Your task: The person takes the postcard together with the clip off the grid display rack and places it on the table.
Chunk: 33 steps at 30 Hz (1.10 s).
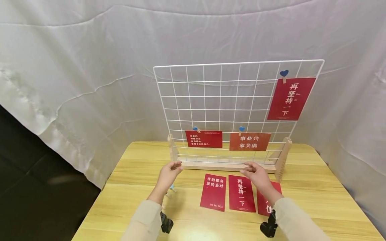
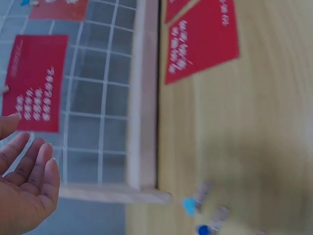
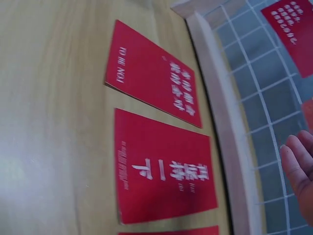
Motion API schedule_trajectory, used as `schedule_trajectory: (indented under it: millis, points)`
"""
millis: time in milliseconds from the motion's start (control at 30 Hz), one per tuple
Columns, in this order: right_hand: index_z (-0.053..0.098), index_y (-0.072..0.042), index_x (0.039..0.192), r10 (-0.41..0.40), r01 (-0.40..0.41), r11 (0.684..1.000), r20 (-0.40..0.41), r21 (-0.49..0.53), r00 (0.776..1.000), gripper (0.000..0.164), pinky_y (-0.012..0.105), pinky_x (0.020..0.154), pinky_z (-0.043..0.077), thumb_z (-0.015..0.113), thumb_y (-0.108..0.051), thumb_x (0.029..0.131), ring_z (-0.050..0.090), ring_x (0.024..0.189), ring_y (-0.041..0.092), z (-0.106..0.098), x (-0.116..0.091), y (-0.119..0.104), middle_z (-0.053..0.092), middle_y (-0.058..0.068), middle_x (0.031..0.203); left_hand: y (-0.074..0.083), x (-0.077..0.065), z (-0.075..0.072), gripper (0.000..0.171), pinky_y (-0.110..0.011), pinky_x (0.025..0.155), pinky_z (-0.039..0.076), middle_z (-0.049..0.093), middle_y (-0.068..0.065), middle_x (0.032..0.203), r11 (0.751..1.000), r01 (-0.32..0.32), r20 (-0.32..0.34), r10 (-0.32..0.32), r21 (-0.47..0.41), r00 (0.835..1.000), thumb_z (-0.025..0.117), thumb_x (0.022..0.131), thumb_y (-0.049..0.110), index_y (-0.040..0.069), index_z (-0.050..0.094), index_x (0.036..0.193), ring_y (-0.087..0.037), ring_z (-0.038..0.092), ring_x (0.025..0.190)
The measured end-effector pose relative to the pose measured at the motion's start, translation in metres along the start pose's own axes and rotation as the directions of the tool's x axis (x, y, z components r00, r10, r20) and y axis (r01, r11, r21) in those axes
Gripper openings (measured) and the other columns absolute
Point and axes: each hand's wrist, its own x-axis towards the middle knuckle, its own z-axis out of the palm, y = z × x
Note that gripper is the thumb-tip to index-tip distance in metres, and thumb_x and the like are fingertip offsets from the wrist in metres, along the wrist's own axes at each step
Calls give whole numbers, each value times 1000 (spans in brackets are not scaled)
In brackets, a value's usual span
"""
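Fingers loosely bent and empty, the left hand and right hand hover before the white wire grid, which bears three clipped postcards, three red postcards lying in front of it.

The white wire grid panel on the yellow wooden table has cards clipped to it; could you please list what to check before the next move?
1. White wire grid panel standing in its pale wooden base: ok.
2. Tall red card, wide red card and wide orange-red card each held by a blue heart-topped clip: ok.
3. Left hand free: ok, nothing visible in its fingers.
4. Right hand free: ok, it looks empty.
5. Three loose red rectangular cards fully in sight: not ok, the right forearm covers part of one in the head view.
6. Number of loose blue-topped clips on the yellow wooden table: cannot tell, partly hidden.
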Motion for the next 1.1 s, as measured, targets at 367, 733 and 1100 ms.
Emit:
schedule_trajectory:
  millis: [367,733,1100]
  points:
    - [45,5,117,-41,35,991,-51,-126,998,42,18,67,45,57,-15,83,54,89,24,-31,-4,-45,54,24,103,56,24,18,30,-33,78,45,56,-13,106,993,-119,54,120,-24,991,57,83,11,1,55,111,-24,53,93]
    - [42,4,121,-134,118,979,-88,-168,987,54,17,68,45,56,-32,83,49,81,-1,-66,11,-77,52,23,109,111,53,40,32,-28,75,45,56,-9,109,970,-240,102,241,-25,965,58,83,16,6,54,113,-17,54,92]
    - [40,6,122,-215,179,968,-217,-177,952,54,7,67,39,57,-27,83,45,80,-10,-104,13,-99,51,19,107,173,68,57,39,-23,73,45,54,4,112,946,-322,134,317,20,939,60,81,22,19,51,119,-11,50,97]
